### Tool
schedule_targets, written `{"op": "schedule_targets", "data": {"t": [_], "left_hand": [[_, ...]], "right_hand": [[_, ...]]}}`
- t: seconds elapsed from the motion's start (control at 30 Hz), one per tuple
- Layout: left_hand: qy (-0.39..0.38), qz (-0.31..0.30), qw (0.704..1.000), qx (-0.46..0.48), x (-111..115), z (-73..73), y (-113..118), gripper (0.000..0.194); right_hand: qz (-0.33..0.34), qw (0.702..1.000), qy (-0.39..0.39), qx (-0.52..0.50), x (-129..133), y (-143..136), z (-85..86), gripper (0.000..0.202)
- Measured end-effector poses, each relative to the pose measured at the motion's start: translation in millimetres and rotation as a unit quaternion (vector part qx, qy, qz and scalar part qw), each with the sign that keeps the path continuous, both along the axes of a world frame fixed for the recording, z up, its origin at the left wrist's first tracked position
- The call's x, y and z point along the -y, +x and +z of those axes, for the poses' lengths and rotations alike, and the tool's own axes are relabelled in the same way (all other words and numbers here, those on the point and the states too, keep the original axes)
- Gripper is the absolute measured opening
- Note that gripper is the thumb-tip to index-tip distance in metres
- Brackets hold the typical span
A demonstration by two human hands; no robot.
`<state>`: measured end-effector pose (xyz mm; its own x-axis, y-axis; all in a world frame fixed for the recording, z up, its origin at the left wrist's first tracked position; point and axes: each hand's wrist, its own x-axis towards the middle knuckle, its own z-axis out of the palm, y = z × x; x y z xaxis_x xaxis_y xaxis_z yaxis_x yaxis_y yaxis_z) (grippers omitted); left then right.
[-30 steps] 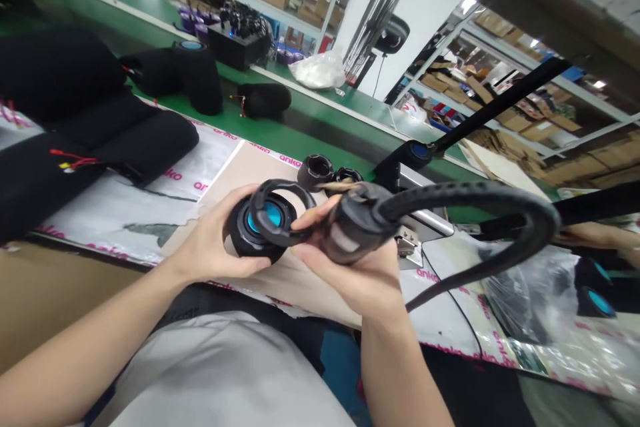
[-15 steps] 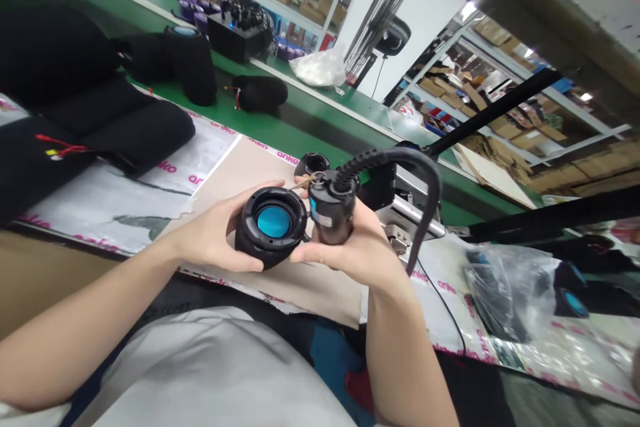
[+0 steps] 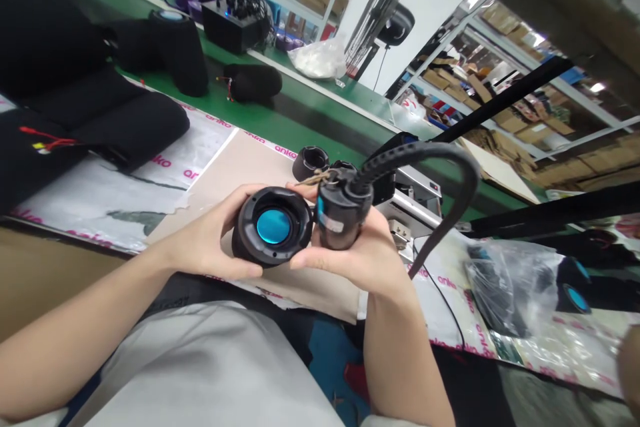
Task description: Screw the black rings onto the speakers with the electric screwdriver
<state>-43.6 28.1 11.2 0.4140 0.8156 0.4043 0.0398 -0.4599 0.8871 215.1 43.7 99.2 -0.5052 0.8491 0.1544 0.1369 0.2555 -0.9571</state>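
My left hand (image 3: 213, 233) is curled around the side of a black cylindrical speaker (image 3: 245, 247), thumb low and fingers behind it. The end with the black ring and shiny blue cone (image 3: 273, 226) faces up toward me. In my right hand (image 3: 367, 253) is a black electric screwdriver (image 3: 345, 213) with a thick ribbed cable (image 3: 453, 153) looping off to the right. The right thumb also presses the speaker's lower right edge, and fingertips show behind the speaker. The screwdriver's tip is hidden. Below both hands lies a beige board (image 3: 325, 290).
Two black ring-shaped parts (image 3: 311, 161) stand just beyond my hands. A metal device (image 3: 420, 197) sits to the right. More black speakers (image 3: 185, 57) and fabric-covered pieces lie left. A clear plastic bag (image 3: 520, 287) lies right, and a green conveyor belt (image 3: 320, 113) runs behind.
The speaker's blue-coned end has tilted a little more toward me. The screwdriver and its cable have shifted slightly right. Both hands keep their hold.
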Motion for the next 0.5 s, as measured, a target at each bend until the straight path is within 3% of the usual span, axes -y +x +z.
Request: {"op": "schedule_targets", "data": {"t": [0.17, 0.33, 0.5], "left_hand": [[-0.014, -0.023, 0.999, 0.031, 3.1, 2.8, 6.6, 0.093], [-0.008, -0.073, 0.995, 0.072, -7.2, -4.4, -1.3, 0.088], [0.038, -0.128, 0.988, 0.08, -24.6, 0.3, -1.8, 0.096]], "right_hand": [[0.004, 1.0, -0.008, -0.01, -2.1, 5.0, -10.3, 0.071], [-0.003, 0.998, -0.046, -0.043, -8.8, 2.1, -13.7, 0.078], [-0.073, 0.997, -0.027, -0.027, -0.5, 7.4, -13.3, 0.061]]}}
